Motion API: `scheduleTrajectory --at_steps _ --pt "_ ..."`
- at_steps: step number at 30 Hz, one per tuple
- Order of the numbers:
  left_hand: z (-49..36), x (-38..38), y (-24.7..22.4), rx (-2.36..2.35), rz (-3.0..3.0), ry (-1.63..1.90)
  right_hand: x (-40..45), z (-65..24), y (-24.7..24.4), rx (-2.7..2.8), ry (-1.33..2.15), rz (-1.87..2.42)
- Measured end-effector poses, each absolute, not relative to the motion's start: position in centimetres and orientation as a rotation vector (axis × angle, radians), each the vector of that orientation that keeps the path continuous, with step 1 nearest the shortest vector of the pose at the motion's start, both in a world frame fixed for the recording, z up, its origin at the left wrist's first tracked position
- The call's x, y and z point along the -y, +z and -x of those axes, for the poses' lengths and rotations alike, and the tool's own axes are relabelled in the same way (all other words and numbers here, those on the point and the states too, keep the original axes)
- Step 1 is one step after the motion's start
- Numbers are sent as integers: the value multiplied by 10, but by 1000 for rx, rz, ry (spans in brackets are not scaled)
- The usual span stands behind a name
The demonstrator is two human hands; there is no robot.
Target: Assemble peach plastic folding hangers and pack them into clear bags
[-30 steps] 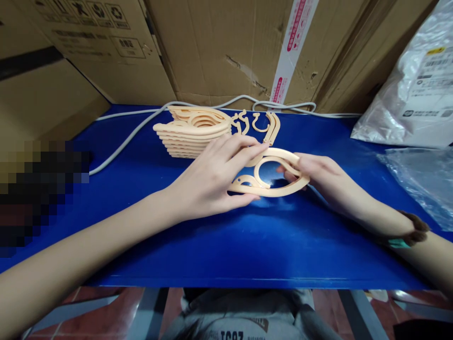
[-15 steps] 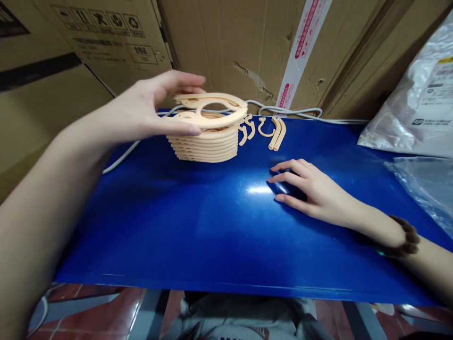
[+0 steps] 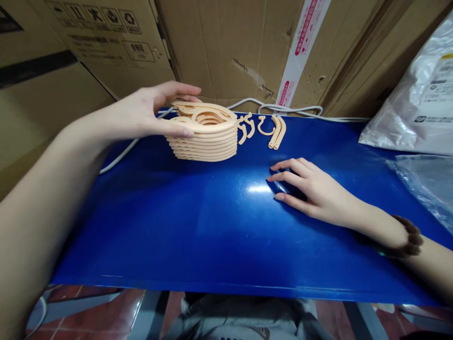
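A stack of folded cream plastic clothes hangers (image 3: 205, 147) stands toward the back of the blue table. My left hand (image 3: 161, 111) is at the stack's upper left, thumb along the front and fingers behind. It grips the top folding hanger (image 3: 215, 123), which now lies on the pile. My right hand (image 3: 307, 189) rests on the table to the right, fingers spread and holding nothing. Behind it lie two curved cream arm pieces (image 3: 278, 133) side by side, a loose hook (image 3: 262, 126) and small curved hook pieces (image 3: 250, 126) beside the stack.
Cardboard boxes (image 3: 226, 52) stand behind the blue table (image 3: 198, 236). A white cable (image 3: 300, 111) runs along the back edge. At right are a white plastic package (image 3: 417, 108) and a clear plastic bag (image 3: 428, 184).
My left hand has lowered the top folding hanger from a tilt just above the stack, shifting it slightly left, so it lies level on the pile. My right hand has not moved.
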State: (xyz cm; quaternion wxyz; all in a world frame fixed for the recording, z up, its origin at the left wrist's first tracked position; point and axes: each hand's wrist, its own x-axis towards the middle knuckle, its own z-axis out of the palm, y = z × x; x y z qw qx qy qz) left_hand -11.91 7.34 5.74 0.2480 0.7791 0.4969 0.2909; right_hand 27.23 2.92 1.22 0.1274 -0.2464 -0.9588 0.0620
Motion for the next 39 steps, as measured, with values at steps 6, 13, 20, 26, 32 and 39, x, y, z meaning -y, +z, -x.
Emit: scheduleTrajectory --at_steps 6,13,20,26,32,39 --pt "117 -74 55 -1311 -2138 813 -29 -272 12 2787 179 716" --pt "114 -74 53 -1262 -2176 838 -27 -272 14 2797 189 727" --pt "114 -75 54 -1254 -2160 831 -27 -272 14 2804 187 732" --pt "119 -74 55 -1321 -2002 980 -26 -272 14 2804 168 724" --pt "120 -69 55 -1486 -2038 953 -26 -273 14 2807 159 733" --pt "122 -70 54 -1562 -2035 1010 -26 -271 14 2798 174 734"
